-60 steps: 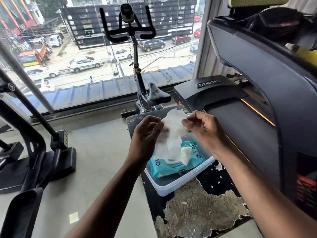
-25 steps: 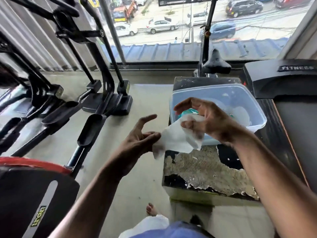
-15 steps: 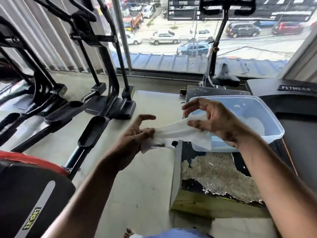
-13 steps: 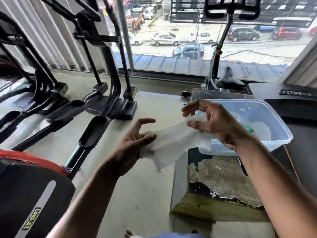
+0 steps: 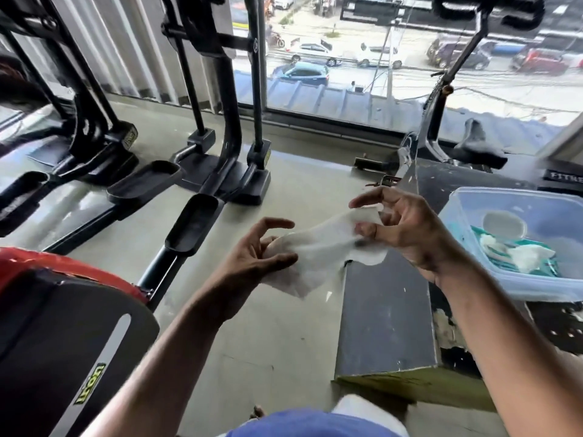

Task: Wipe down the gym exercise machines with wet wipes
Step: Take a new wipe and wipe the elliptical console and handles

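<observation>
Gym floor by the window: left hand (image 5: 252, 250) and right hand (image 5: 403, 234) are pinching opposite ends of a wet wipe (image 5: 318, 253), spare fingers splayed, stretching it flat (likely for better coverage) beside the elliptical machine (image 5: 202, 127).

A thin, white, damp-looking wet wipe (image 5: 318, 252) hangs stretched mid-air at the centre, sagging at its lower edge. At three o'clock, a teal pack of wipes (image 5: 520, 258) lies in a clear plastic tub (image 5: 473, 280).
</observation>
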`<state>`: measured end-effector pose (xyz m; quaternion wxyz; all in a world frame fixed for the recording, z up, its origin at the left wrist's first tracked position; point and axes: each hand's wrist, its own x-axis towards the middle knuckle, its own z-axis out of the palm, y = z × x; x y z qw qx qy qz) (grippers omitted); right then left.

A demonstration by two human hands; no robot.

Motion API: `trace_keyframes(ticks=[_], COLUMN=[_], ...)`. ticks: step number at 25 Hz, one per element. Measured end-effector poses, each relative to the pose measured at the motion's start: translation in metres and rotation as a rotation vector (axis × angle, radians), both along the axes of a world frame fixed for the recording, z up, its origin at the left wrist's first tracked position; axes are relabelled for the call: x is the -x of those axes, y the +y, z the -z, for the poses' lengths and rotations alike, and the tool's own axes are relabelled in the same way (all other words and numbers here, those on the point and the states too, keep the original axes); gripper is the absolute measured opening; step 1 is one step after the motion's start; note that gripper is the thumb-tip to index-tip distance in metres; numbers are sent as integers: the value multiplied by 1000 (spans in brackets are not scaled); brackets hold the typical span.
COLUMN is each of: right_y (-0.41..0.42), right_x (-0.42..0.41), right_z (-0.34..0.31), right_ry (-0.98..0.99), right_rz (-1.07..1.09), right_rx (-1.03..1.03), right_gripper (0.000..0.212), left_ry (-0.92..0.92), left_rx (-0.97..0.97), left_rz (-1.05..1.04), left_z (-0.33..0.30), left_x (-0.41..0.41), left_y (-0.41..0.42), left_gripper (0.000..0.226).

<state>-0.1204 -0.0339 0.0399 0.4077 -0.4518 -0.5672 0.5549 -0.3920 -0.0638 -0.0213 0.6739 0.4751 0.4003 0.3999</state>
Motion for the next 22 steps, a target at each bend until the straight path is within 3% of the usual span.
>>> trace_keyframes(ticks=[5,8,11,16,20,22], right_y=[32,66,116,174,211,231], right_x=[31,43,50,42,57,70], right_z=[-5,-10,-3,49,65,61], right_ry=[-97,-126,-97,-3,98,106], right_rz=[-115,-249,-244,-319,-314,-205], right_rx=[-49,-42,-10,299,242,165], right_gripper=[40,42,46,65,69,51], left_ry=[39,-40,-6,-49,2,50], left_rx=[-43,-88,-99,-42,-96,-118], left_rz=[111,181,107,-87,-101,-126], left_z=[2,-5,-8,-9,-9,-7], left_x=[14,2,3,14,38,51], left_y=[30,68,117,186,240,257], left_gripper=[59,55,42,28,16,21])
